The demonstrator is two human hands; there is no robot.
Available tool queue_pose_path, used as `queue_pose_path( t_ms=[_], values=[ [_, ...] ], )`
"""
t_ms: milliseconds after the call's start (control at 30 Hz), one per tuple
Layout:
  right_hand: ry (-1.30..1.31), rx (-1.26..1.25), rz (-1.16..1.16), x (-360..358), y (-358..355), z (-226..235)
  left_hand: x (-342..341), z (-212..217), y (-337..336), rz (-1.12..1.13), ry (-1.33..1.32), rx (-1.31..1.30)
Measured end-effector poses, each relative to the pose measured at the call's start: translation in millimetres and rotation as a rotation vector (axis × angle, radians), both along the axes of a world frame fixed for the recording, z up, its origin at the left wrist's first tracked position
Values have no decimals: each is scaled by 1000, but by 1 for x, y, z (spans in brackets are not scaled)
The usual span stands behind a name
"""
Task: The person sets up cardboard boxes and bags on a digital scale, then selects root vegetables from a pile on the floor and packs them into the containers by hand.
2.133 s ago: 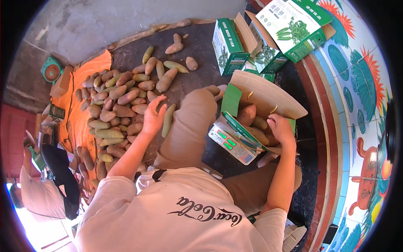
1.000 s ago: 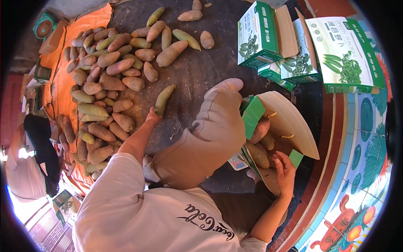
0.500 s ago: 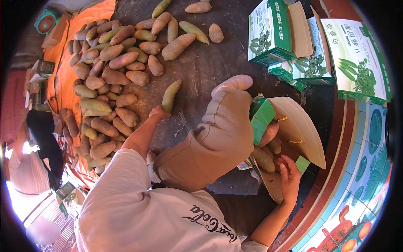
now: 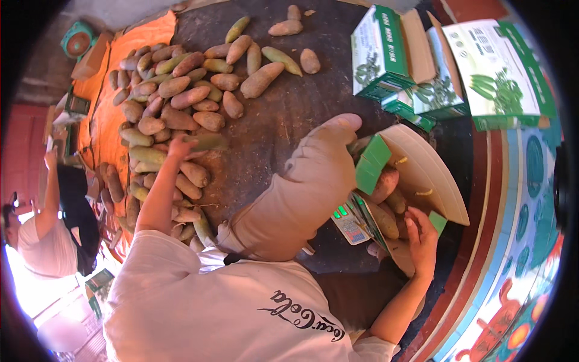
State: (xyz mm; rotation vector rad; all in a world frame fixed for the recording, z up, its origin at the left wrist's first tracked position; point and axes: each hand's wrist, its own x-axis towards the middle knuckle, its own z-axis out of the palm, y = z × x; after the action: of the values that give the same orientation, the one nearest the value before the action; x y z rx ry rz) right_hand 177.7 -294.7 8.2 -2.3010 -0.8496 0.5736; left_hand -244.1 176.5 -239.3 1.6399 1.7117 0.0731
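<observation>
Green root vegetable [image 4: 211,142], blurred, is well left of the open carton [image 4: 433,168], at the edge of a heap of roots [image 4: 190,98], one end gripped by the person's left hand [image 4: 178,146]. The right hand [image 4: 423,236], fingers loosely parted, is at the carton's near edge; I can't tell whether it touches.

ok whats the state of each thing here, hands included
Left hand: gripping a green root, blurred
Green root: held at the pile's edge
Right hand: half-open at the box
Box: open, roots inside
Scale: display lit
Pile: heaped, loose
Spare boxes: at least one flap open
Orange sheet: creased
</observation>
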Motion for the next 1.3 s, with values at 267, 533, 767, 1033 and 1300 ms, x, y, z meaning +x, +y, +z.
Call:
queue_pose_path(
  t_ms=[267, 533, 767, 1033, 1300],
  values=[
    [-76, 181, -69, 19, -15, 3, 8, -3, 3, -130, -133, 267],
    [-168, 514, -402, 4, -96, 26, 117, 101, -46, -193, -765, 239],
    [-286, 419, -875, -52, -229, -36, 172, 180, -103, -312, -851, 329],
    [-70, -324, -978, -167, -268, -191, 217, 211, -136, -678, -837, 669],
    [212, -693, -951, -228, -276, -231, 265, 234, -173, -941, -815, 927]
  ],
)
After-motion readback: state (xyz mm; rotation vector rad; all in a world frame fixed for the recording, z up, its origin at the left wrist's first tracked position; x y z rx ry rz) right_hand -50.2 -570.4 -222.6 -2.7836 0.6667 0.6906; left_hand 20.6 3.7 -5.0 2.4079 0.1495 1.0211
